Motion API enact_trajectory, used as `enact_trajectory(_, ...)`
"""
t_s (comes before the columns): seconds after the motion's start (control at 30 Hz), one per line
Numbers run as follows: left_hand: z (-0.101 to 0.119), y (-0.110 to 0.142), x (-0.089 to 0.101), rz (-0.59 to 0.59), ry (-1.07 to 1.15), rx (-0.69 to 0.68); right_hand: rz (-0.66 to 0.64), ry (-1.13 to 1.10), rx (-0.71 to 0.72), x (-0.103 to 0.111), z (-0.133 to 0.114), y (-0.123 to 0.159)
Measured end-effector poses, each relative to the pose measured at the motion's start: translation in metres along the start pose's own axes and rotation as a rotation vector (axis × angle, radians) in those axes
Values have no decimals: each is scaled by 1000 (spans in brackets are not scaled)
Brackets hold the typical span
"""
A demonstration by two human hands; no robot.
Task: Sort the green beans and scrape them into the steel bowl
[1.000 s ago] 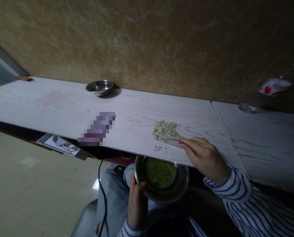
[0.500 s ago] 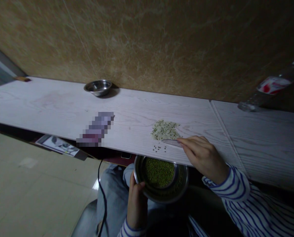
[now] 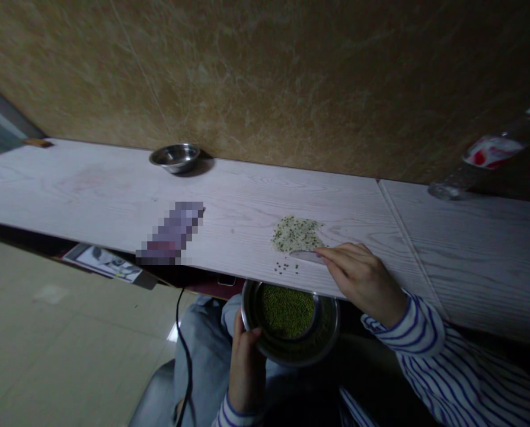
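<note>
My left hand (image 3: 247, 356) grips the left rim of a steel bowl (image 3: 325, 338), held just under the table's front edge. Small green beans (image 3: 287, 311), which look like mung beans, cover the bowl's bottom. Over the table, my right hand (image 3: 365, 279) pinches a flat, pale, thin-bladed piece (image 3: 307, 256) that looks like a scraper or knife; its handle end is hidden in my fingers. The blade lies at the near edge of a pile of white grains mixed with green beans (image 3: 297, 234). Several loose beans (image 3: 286, 267) lie between that pile and the table edge.
An empty-looking steel bowl (image 3: 175, 158) stands at the back by the wall. A pixelated flat object (image 3: 171, 234) lies left of the pile. At the right, a clear plastic bottle (image 3: 491, 153) stands on the table (image 3: 247, 190). A black cable (image 3: 189, 362) hangs beside my leg.
My right hand and the blade have shifted very slightly left. The view has also moved a little; the bowl in my left hand stays in place.
</note>
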State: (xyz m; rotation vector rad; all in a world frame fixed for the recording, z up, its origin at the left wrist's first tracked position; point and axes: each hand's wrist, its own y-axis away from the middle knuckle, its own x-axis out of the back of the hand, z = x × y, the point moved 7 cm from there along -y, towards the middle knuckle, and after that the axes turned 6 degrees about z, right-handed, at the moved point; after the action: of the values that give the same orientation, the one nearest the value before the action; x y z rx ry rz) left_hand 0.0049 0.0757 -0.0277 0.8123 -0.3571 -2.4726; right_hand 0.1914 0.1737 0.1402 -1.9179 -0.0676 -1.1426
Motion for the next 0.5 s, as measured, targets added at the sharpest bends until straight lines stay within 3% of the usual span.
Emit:
enact_trajectory(0.37,-3,2,-1,-22,64,65,-32,-37,-20,-5,-6,-3)
enact_trajectory(0.5,-1,2,-1,-5,65,52,-17,-31,-42,4,0,2)
